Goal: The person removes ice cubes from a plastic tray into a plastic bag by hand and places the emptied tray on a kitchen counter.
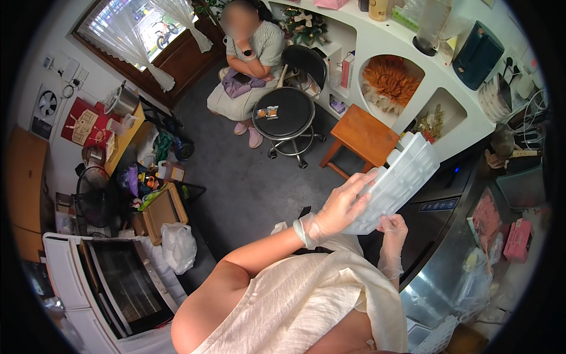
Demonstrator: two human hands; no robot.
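A whitish, see-through plastic tray (404, 177) with rows of block-shaped compartments is held up, tilted, in front of my body. My left hand (344, 203), in a clear disposable glove, is closed round the tray's left side, thumb on its face. At the tray's lower edge, the bent fingers of my gloved right hand (394, 236) pinch the rim. Whether anything lies in the compartments, I cannot tell.
A steel counter (439, 283) with a pink box (519, 241) is at right. Ahead stand a wooden stool (365, 135) and a round black stool (286, 118) bearing small packets. A seated person (250, 71) is beyond. An oven (127, 286) stands at lower left.
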